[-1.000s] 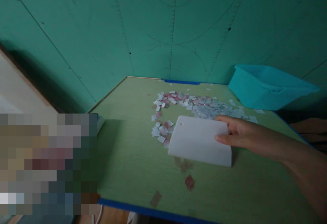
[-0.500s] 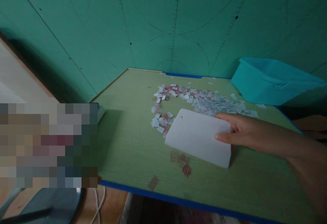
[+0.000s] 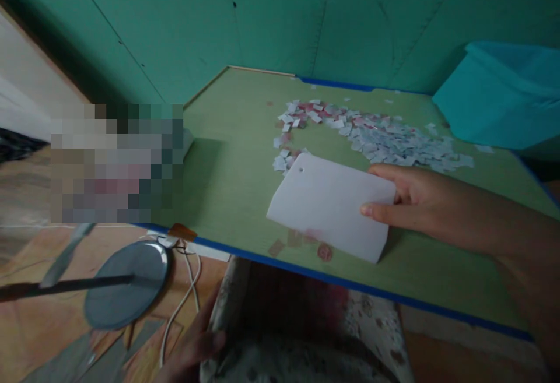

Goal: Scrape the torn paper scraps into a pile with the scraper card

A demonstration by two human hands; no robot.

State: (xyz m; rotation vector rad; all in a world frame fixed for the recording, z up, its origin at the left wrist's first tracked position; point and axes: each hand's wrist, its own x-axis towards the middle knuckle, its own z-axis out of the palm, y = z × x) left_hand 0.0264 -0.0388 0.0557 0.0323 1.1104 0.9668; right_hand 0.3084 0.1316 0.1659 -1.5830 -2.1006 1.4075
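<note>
My right hand (image 3: 415, 202) grips a white plastic scraper card (image 3: 328, 205) by its right edge, thumb on top, and holds it tilted with its lower edge on the green table (image 3: 227, 167). A few reddish paper scraps (image 3: 324, 252) lie just under the card's front edge. Behind the card spreads a pile of small white and pink paper bits (image 3: 376, 135). My left hand (image 3: 192, 348) rests low at the bottom, below the table edge, against patterned cloth; its fingers are curled and blurred.
A teal plastic tub (image 3: 503, 94) stands at the table's back right corner. Green panels form the wall behind. The table's blue front edge (image 3: 350, 287) runs diagonally. On the floor at left lie a round grey stand base (image 3: 126, 281) and a white cable (image 3: 179, 307).
The camera has tipped downward, bringing the table's front edge, the floor and my left hand into view. The card has slid toward the front edge, pushing the reddish scraps with it.
</note>
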